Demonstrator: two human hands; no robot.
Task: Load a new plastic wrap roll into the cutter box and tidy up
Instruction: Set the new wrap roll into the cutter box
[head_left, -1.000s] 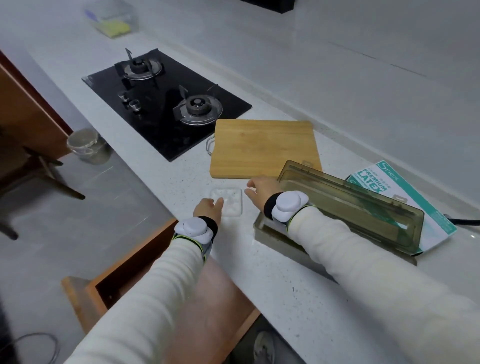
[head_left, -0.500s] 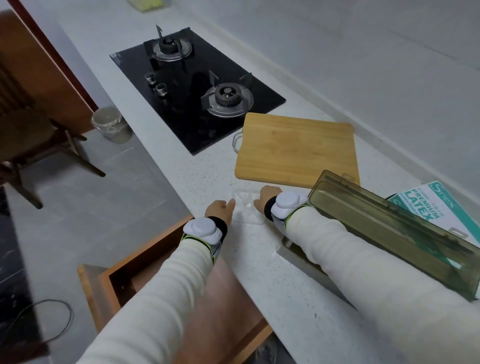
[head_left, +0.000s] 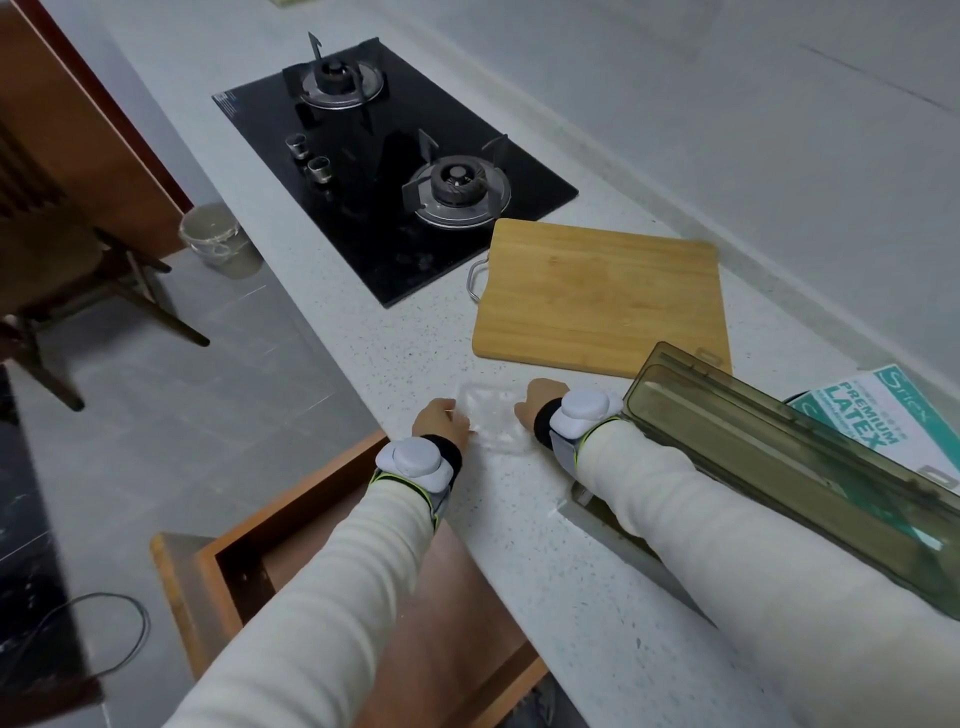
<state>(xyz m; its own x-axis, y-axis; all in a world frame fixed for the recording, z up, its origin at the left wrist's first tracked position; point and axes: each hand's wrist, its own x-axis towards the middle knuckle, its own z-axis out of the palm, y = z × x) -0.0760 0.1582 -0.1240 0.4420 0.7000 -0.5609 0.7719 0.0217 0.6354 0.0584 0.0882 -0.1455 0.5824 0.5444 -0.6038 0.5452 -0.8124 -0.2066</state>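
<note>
Head view: clear plastic piece (head_left: 491, 415) lies between left grip (head_left: 439, 421) and right grip (head_left: 540, 402).

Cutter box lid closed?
No, the cutter box has its smoky translucent lid swung up, standing tilted above the base.

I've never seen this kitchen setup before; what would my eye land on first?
The left hand and right hand rest at either side of a small clear plastic tray near the counter's front edge. To their right lies a long smoky cutter box with its lid raised, and behind them a wooden cutting board sits beside a black gas hob.
</note>
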